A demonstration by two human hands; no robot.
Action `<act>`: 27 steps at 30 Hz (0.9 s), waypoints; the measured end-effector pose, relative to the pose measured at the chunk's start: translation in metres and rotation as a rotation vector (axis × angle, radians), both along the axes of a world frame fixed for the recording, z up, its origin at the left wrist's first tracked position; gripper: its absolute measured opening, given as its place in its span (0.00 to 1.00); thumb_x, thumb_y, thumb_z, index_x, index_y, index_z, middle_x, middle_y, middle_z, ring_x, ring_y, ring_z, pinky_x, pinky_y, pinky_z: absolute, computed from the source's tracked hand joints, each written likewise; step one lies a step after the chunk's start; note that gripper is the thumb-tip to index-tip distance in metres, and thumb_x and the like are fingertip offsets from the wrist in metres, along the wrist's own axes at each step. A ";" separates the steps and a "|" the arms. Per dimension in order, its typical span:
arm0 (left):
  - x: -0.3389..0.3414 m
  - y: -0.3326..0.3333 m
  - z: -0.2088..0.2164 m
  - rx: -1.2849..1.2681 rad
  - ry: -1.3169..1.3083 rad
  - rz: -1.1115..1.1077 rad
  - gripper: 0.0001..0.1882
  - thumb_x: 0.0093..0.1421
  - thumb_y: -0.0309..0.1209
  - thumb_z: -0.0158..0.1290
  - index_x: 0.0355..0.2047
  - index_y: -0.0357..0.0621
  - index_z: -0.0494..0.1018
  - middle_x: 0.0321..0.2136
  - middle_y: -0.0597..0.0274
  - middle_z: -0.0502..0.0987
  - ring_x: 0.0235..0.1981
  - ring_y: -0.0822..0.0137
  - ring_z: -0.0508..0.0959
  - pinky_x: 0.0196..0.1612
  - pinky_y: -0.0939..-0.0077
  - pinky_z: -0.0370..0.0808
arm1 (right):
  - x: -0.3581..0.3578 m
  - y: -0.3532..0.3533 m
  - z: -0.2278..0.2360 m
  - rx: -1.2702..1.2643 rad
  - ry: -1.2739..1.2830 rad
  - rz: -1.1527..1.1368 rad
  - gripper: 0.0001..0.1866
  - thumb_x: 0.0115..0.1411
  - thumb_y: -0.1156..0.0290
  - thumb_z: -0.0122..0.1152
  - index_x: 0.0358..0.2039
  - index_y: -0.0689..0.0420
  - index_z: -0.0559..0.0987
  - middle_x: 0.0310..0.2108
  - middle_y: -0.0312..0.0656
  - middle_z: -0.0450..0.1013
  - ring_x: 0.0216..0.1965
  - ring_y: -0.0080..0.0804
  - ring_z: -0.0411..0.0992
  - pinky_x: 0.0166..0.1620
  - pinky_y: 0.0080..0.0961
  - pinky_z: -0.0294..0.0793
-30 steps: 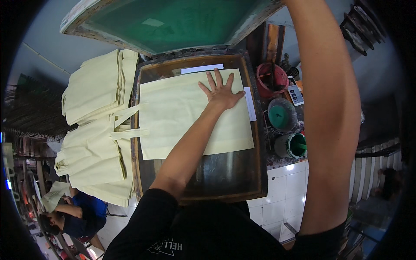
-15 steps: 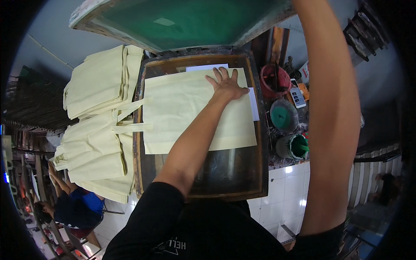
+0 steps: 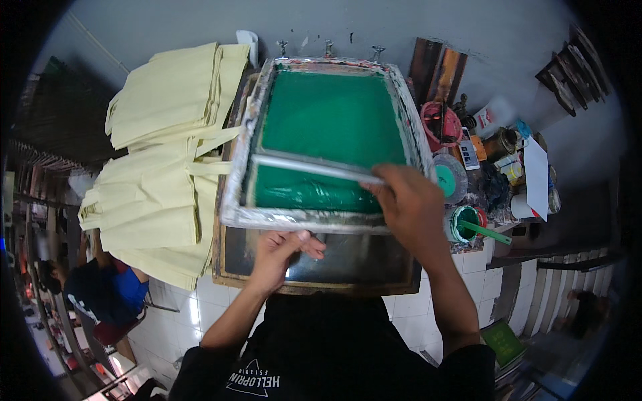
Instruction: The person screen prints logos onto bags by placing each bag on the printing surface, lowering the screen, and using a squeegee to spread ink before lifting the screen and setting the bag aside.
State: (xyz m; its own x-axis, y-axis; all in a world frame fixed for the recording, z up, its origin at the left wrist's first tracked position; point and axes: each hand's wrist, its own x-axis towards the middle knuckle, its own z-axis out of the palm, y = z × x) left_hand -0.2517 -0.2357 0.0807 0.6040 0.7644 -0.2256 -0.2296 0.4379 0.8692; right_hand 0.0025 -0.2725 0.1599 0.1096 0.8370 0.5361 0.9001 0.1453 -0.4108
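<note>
A screen-printing frame [image 3: 234, 215] with a green mesh is down over the table, and thick wet green ink lies along its near end. My right hand [image 3: 408, 197] is closed round the right end of a long pale squeegee [image 3: 307, 167], which spans the mesh just beyond the ink. At the middle of the frame's front edge is my left hand [image 3: 274, 257]. Its thumb touches or nearly touches the edge, and its loosely bent fingers are apart, pointing right. The pale bag is mostly hidden under the frame; only its handles [image 3: 217, 139] show at the left.
Stacks of cream bags [image 3: 164, 100] lie left of the dark-topped table [image 3: 348, 257]. On the right stand a red bucket [image 3: 443, 127], a bowl of green ink [image 3: 449, 179], an ink tub [image 3: 463, 224], and a phone [image 3: 469, 154]. Another person [image 3: 100, 287] sits at lower left.
The raised screen frame has come down over the bag. My left hand has left the bag for the frame's front edge, and my right hand now holds the squeegee.
</note>
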 end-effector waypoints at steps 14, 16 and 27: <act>-0.003 -0.019 -0.058 -0.198 0.196 0.034 0.14 0.67 0.34 0.58 0.33 0.31 0.77 0.26 0.53 0.82 0.23 0.67 0.82 0.29 0.77 0.77 | -0.002 0.023 -0.041 -0.264 -0.148 0.205 0.19 0.57 0.54 0.70 0.25 0.57 0.76 0.25 0.40 0.74 0.30 0.40 0.75 0.29 0.37 0.73; -0.001 -0.020 -0.059 -0.171 0.187 0.049 0.14 0.67 0.34 0.58 0.32 0.32 0.76 0.26 0.53 0.82 0.22 0.67 0.81 0.28 0.77 0.77 | -0.002 0.014 -0.039 -0.317 -0.177 0.265 0.20 0.58 0.54 0.69 0.25 0.57 0.75 0.25 0.41 0.74 0.29 0.41 0.74 0.29 0.38 0.73; -0.008 -0.021 -0.062 -0.167 0.240 0.005 0.15 0.68 0.33 0.56 0.30 0.31 0.77 0.21 0.54 0.80 0.20 0.67 0.81 0.27 0.77 0.77 | 0.029 0.108 -0.082 -0.155 -0.334 0.294 0.18 0.63 0.52 0.62 0.28 0.55 0.77 0.26 0.43 0.76 0.31 0.41 0.77 0.30 0.39 0.77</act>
State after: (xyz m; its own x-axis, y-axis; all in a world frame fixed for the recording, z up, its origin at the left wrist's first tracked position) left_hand -0.2593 -0.2567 0.0190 0.5145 0.7074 -0.4847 -0.0289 0.5792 0.8147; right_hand 0.0315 -0.1642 0.0774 -0.3009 0.8797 0.3681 0.9166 0.3733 -0.1429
